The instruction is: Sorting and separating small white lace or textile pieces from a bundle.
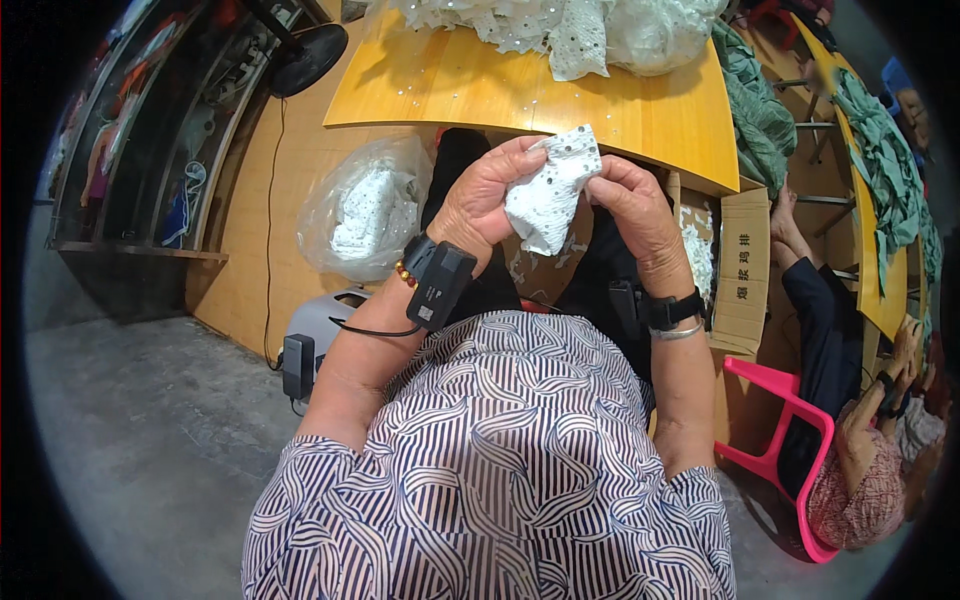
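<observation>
Both hands up in front of the wearer, over the lap. Left hand (480,195) pinches a crinkled white sheet with dark dots (553,195) at its upper left, thumb on top; right hand (640,215) has the right edge at its fingertips. Heap of similar white sheets (570,30) on the yellow tabletop (450,90) ahead, small white flecks around it. Clear plastic bag (407,160) of dotted white stuff at left, open cardboard box (742,255) at right, pink plastic stool (817,420) beyond.
</observation>
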{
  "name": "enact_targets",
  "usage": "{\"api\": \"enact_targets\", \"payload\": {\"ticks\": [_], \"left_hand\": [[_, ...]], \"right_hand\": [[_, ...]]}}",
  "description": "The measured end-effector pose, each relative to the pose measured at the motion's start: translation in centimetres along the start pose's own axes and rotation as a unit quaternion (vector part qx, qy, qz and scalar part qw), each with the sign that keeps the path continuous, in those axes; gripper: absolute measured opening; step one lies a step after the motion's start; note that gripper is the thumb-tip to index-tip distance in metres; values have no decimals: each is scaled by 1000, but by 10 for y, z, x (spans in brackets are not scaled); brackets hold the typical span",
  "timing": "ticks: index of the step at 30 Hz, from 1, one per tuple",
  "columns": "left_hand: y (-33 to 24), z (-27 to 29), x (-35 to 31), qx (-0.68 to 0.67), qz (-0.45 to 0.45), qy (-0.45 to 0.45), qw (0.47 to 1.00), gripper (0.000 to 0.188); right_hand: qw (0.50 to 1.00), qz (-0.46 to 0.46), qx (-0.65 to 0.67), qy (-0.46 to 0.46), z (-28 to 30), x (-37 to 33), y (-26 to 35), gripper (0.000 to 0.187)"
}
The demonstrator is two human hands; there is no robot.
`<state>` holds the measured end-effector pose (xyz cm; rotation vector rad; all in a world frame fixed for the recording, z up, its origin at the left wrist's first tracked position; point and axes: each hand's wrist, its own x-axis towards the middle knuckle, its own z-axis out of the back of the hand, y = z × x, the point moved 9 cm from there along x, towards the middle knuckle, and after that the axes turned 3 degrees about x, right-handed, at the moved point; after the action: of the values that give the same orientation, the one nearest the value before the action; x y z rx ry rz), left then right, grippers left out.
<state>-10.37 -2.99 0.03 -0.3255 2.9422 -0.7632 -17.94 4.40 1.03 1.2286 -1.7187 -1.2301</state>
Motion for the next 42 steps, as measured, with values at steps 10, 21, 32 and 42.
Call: {"api": "enact_targets", "payload": {"ticks": [10, 21, 32, 42], "left_hand": [[9, 29, -22, 218, 60, -54, 973, 40], [16, 3, -12, 273, 16, -75, 959, 28], [22, -4, -14, 211, 41, -37, 976, 19], [23, -27, -16, 265, 58, -11, 962, 63]], "right_hand": [[997, -75, 16, 7, -10, -2, 8, 15], [972, -91, -217, 20, -20, 2, 27, 12], [723, 178, -667, -40, -7, -7, 47, 6], [572, 179, -774, -204, 65, -82, 79, 35]]}}
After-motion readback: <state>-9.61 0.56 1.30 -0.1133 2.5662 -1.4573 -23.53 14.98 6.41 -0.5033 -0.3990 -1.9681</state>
